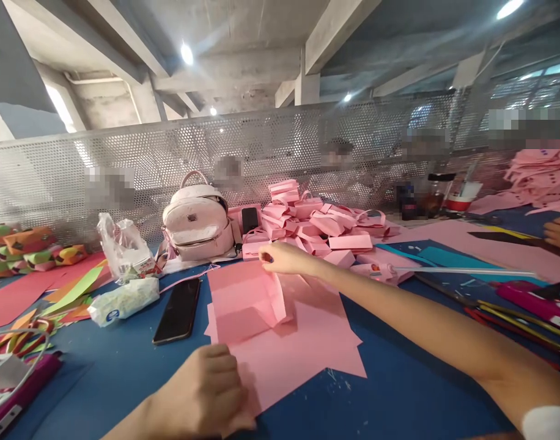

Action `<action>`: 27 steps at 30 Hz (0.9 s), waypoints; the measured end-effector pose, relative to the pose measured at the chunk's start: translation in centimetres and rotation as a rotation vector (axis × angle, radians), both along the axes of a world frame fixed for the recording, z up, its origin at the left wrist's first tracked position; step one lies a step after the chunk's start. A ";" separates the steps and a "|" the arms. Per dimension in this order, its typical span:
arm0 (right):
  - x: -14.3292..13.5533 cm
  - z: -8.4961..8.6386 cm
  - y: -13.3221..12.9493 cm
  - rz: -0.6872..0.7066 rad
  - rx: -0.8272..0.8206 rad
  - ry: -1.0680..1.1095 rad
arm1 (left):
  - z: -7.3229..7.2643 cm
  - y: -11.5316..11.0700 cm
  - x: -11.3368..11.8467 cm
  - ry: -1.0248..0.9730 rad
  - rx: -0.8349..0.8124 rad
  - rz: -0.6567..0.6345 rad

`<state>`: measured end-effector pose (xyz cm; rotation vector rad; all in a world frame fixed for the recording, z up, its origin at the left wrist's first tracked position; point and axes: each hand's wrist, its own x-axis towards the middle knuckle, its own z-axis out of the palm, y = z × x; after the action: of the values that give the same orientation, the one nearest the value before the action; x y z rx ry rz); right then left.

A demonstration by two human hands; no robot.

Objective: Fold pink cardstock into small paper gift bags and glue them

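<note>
A pile of pink paper sheets (302, 348) lies on the blue table, its corners not lined up. The top pink sheet (238, 299) is creased, with a raised fold on its right side. At its far edge is my right hand (282, 256), fingers curled in and closed on the sheet, though the fingertips are partly hidden. My left hand (211, 385) is a closed fist at the near left edge of the pile, its thumb low by the paper. Whatever it may hold is hidden. Beyond my right hand lies a heap of folded pink paper pieces (351, 243).
A black phone (178, 310), a tissue pack (124, 300) and a white backpack (198, 223) are to the left. Scissors (523, 321) and a magenta power strip (537, 304) lie right, near a glue gun (376, 271). Perforated metal screen (261, 143) behind; another person's hand (559, 233) far right.
</note>
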<state>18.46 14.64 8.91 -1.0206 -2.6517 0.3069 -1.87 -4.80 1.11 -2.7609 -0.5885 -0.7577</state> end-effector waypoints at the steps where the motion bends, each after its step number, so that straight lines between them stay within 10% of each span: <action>1: 0.8 0.0 0.1 -0.018 -0.028 0.054 | -0.3 0.8 -0.7 -0.022 -0.023 0.083; 5: 3.2 -1.2 -0.3 -0.086 -0.198 0.257 | -0.6 4.0 -2.9 -0.511 -0.497 0.493; 8: 4.3 -2.4 -1.1 -0.113 -0.338 0.391 | -0.7 5.7 -3.0 -0.753 -0.616 0.573; 16: 5.0 -4.7 -2.6 -0.095 -0.493 0.574 | -1.5 9.1 0.6 -1.305 -0.821 0.434; 27: 5.7 -6.6 -1.9 -0.051 -0.365 0.439 | -1.6 9.2 3.1 -1.398 -1.385 0.162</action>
<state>24.12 12.77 2.27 -0.9807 -2.2122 0.9152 1.23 4.36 -0.53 -2.2665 -2.1258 -3.1205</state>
